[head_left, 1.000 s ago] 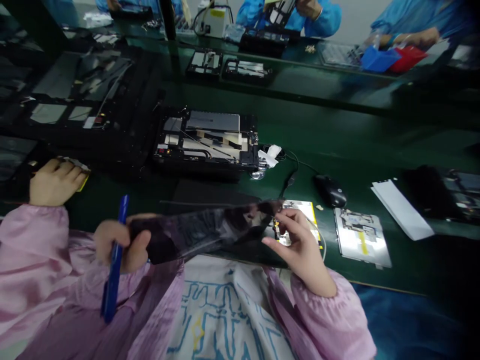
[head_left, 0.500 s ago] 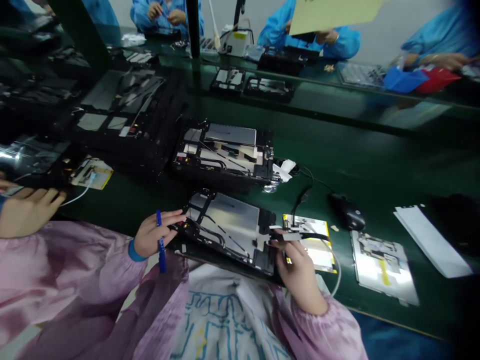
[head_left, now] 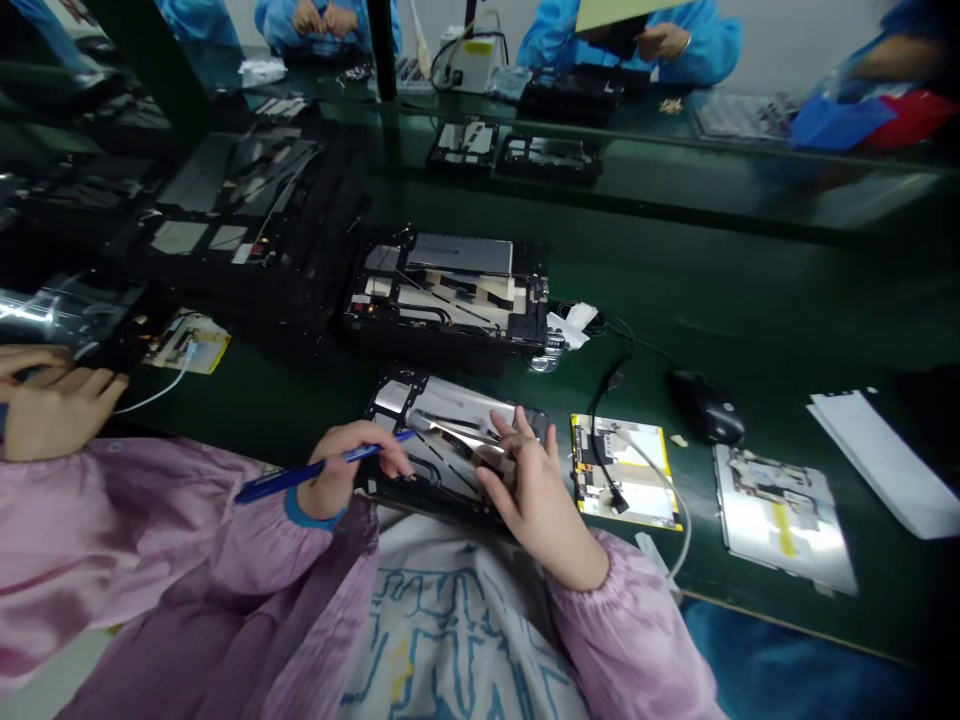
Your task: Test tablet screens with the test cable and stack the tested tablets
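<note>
An opened tablet-like device [head_left: 397,395], with a silver panel and black frame, lies at the table's front edge before me. My left hand [head_left: 336,475] is closed around a blue pen [head_left: 289,480], whose one end points toward the device. Over the device's right half, my right hand [head_left: 536,500] is spread, its fingertips and thumb touching or just above it. A dark ribbon-like strip [head_left: 454,440] lies across the panel beside those fingers; its right end is hidden. Right of this hand is a yellow-edged battery pack [head_left: 634,465] with a black cable plug [head_left: 619,500] on it.
Behind the device stands a stack of similar opened frames [head_left: 450,315], with a taller stack [head_left: 232,200] at left. A mouse [head_left: 705,405], a silver panel [head_left: 784,525] and white sheets [head_left: 885,465] lie right. A co-worker's hand [head_left: 60,400] is far left; others work opposite.
My right hand has moved left from the device's right edge onto its panel, where the strip now lies. The black plug hangs loose on the battery pack. My left hand moved right; the pen tilted flatter.
</note>
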Motion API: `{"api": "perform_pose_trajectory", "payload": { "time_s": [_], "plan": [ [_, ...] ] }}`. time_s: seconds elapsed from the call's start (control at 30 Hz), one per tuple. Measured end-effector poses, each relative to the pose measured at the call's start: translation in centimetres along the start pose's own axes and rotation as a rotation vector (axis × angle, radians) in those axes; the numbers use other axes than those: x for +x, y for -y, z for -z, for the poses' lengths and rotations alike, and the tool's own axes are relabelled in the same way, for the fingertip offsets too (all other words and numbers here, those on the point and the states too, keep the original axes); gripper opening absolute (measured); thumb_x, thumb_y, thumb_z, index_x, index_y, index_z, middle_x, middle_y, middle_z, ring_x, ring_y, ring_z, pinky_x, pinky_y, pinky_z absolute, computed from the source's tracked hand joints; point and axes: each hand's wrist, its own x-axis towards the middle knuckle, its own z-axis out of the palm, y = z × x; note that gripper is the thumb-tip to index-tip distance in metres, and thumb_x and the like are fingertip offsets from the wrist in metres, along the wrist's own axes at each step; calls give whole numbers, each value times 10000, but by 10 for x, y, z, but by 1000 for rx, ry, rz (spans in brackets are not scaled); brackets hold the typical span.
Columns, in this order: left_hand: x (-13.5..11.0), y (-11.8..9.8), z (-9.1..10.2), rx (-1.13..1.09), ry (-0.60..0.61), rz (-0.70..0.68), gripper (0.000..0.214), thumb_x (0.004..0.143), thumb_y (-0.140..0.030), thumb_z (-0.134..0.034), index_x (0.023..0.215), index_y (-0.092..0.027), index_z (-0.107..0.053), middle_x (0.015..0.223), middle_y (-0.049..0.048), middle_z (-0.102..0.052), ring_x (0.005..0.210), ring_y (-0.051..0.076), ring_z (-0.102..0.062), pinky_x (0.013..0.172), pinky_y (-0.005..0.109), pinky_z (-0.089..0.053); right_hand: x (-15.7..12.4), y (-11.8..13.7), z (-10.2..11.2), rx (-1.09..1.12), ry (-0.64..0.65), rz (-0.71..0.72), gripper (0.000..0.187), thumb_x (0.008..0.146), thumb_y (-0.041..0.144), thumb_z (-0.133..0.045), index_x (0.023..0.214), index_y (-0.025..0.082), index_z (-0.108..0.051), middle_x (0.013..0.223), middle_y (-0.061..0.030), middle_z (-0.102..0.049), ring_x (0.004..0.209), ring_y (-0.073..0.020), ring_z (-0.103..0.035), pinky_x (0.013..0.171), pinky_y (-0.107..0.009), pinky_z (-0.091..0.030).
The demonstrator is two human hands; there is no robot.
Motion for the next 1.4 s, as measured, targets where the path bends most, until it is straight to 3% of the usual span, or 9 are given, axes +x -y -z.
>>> {"api": "perform_pose_trajectory", "payload": {
  "time_s": [0.17,0.3,0.43,0.5,0.63,0.9,1.0,1.17,1.4],
  "plan": [
    [27,-21,-49,-286,396,-17,421,898,-491,-438,839,-147,-674,695,52,-579,493,87,-507,436,216,-393,7,18,25,100,-1,162,146,931,253,-425,1005,222,-547,1136,-81,-628,1256,-246,-462,1116,-559,-224],
    [34,-21,-59,-438,304,101,295,837,-419,-517,826,-142,-620,650,32,-592,464,81,-512,391,184,-349,20,-11,43,134,-57,162,218,941,273,-378,841,218,-564,879,-58,-616,950,-202,-565,993,-464,-394],
    [35,-22,-69,-408,366,211,146,773,-271,-540,819,-146,-600,677,32,-617,509,91,-548,431,186,-385,54,-72,56,6,-287,-36,257,935,335,-374,774,211,-532,1062,-112,-625,1046,-239,-565,934,-441,-444],
    [35,-23,-81,-300,478,203,67,720,-172,-553,761,-153,-603,702,35,-631,568,107,-577,504,214,-433,73,-98,52,-94,-261,-42,242,923,326,-386,797,190,-542,1260,-146,-562,1199,-265,-499,1019,-463,-390],
    [37,-14,-101,-75,514,126,71,676,-106,-550,640,-161,-577,676,25,-637,609,124,-573,559,234,-423,97,-117,35,-296,-117,-70,226,913,243,-375,882,140,-573,1300,-180,-553,1186,-296,-518,1036,-528,-339],
    [39,-10,-106,111,515,22,116,619,-52,-538,573,-159,-527,540,-31,-523,509,83,-464,513,215,-336,88,-89,44,-252,-129,-98,222,912,272,-435,912,156,-624,1308,-158,-551,1228,-309,-486,1035,-577,-314],
    [36,-9,-103,-37,476,68,89,652,-87,-545,609,-160,-516,577,-16,-546,506,87,-503,491,211,-361,55,-64,47,24,-130,-50,251,919,342,-462,857,182,-646,1095,-126,-646,1046,-239,-596,916,-424,-465],
    [28,1,-97,-514,209,170,253,781,-349,-602,704,-179,-432,677,0,-584,453,74,-540,384,177,-381,-3,-34,33,354,-2,-100,210,903,357,-526,887,210,-675,868,-59,-700,817,-179,-661,742,-320,-525],
    [27,1,-98,-518,251,236,348,774,-432,-655,726,-172,-429,648,-8,-598,463,68,-560,396,158,-424,-7,-21,23,436,-20,-107,208,898,341,-528,848,210,-682,813,-61,-700,756,-182,-658,697,-315,-530]
  ]
}}
